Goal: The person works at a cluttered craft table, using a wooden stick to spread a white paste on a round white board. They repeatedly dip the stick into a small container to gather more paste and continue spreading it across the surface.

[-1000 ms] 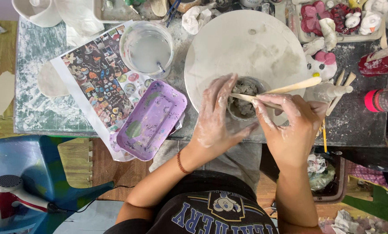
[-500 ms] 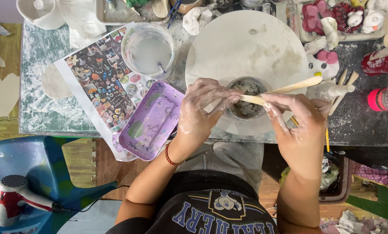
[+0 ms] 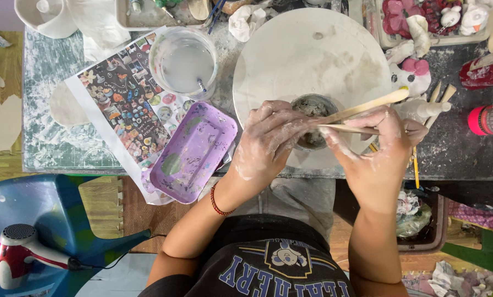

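Your left hand (image 3: 271, 137) is curled over the near side of the small clay pot (image 3: 312, 118), fingers bunched and pinching the tip of a thin wooden stick (image 3: 348, 129) right at the pot's rim. Your right hand (image 3: 376, 151) grips the same stick further along, thumb and fingers closed round it. A second, broader wooden stick (image 3: 365, 104) lies across the pot's mouth, pointing up to the right; whether your right fingers steady it too, I can't tell.

The pot sits on the round white turntable (image 3: 312, 55), towards its near edge. How far along? I'd say it's well past shaping: it stands as a hollow cup with a dark, wet-looking inside, and both your hands are caked in pale slip. What looks left is the fine work at the rim and wall.

Both forearms come in low from the table edge, wrists bent inward so the hands meet over the pot. The cup of cloudy water (image 3: 183, 60) and the purple tray (image 3: 194, 151) sit just off your left hand, untouched.
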